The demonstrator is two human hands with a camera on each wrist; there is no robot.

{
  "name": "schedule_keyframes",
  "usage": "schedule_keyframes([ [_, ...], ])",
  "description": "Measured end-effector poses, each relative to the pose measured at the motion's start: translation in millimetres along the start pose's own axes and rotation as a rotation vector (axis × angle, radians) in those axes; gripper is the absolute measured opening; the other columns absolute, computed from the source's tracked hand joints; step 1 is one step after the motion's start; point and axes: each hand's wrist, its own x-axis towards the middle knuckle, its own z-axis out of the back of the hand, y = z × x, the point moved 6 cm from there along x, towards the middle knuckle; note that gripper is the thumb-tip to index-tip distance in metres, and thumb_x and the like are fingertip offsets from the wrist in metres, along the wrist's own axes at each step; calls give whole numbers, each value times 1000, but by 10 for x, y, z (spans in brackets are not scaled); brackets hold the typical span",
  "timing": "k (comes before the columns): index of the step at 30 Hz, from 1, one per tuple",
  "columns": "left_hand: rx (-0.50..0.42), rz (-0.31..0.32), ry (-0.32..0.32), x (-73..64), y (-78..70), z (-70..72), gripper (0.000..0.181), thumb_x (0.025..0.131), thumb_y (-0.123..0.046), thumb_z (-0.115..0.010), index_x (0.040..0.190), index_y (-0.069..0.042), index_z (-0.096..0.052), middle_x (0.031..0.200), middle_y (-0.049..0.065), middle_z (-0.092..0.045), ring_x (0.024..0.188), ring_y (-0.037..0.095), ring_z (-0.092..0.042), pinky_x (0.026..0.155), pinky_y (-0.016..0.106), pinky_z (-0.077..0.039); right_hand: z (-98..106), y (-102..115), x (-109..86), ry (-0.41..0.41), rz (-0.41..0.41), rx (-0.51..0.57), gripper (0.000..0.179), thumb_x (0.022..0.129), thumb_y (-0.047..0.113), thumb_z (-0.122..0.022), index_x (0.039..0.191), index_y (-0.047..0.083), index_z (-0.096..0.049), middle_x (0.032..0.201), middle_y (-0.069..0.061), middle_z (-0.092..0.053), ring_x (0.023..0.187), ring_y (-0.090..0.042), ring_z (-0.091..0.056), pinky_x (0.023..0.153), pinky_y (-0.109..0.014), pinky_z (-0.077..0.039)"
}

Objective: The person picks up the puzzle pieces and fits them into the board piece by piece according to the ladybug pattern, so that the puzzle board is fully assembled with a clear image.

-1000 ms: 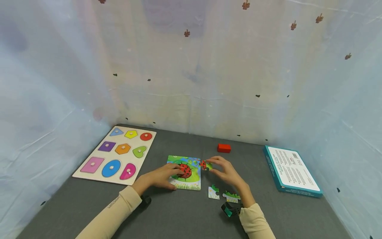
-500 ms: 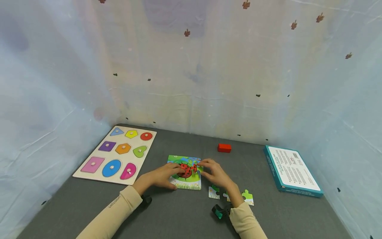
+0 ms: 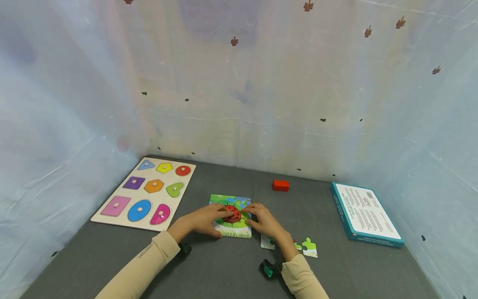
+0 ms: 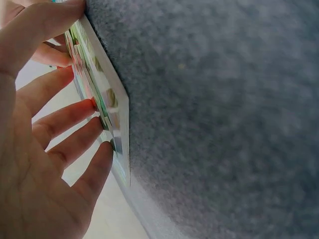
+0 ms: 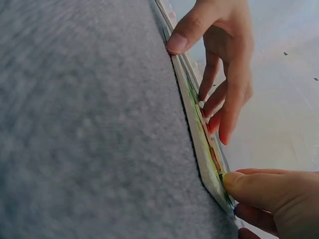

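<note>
Clearly, the left hand (image 3: 203, 220) rests with spread fingers on the ladybug puzzle (image 3: 235, 229); the right hand (image 3: 264, 221) touches near its right edge, whether pinching, I cannot tell.

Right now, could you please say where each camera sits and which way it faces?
Head: worn on the head, facing forward and down at the ladybird puzzle; left hand, right hand and sleeves show.
Left wrist: worn there, facing the puzzle's edge; left hand shows large.
Right wrist: worn there, facing the puzzle's edge; both hands show.
Both wrist views share puzzle and grey tabletop.
</note>
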Motion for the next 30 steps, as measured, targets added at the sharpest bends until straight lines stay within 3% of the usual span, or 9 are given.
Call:
schedule_keyframes([
  [7, 49, 53, 21, 10, -9, 5, 71, 77, -45, -73, 138, -20, -48, 122, 4, -47, 110, 24, -48, 89, 43, -44, -22, 10, 11, -2, -20, -25, 33, 85, 11, -67, 117, 3, -63, 116, -12, -59, 108, -29, -52, 89, -46, -43],
  [16, 67, 62, 18, 22, -11, 3, 72, 76, -44, -73, 139, -21, -47, 126, 9, -46, 115, 31, -47, 94, 48, -40, -40, 15, 33, -8, -25, -48, 33, 84, 10, -68, 116, 3, -63, 115, -11, -59, 106, -27, -52, 87, -44, -44],
  [22, 100, 43, 5, 42, -12, -5, 73, 75, -46, -74, 138, -20, -48, 115, 5, -47, 99, 22, -49, 86, 44, -43, -53, 3, 40, 23, -43, -25, 37, 86, 10, -67, 122, 7, -61, 117, -10, -56, 109, -27, -50, 89, -44, -43],
  [30, 83, 62, 18, 64, 4, -20, 74, 76, -46, -73, 140, -21, -45, 130, 12, -44, 119, 34, -45, 96, 50, -39, -56, 5, 49, 29, -10, -37, 31, 87, 10, -65, 118, 9, -63, 112, -9, -54, 102, -23, -48, 83, -41, -43],
])
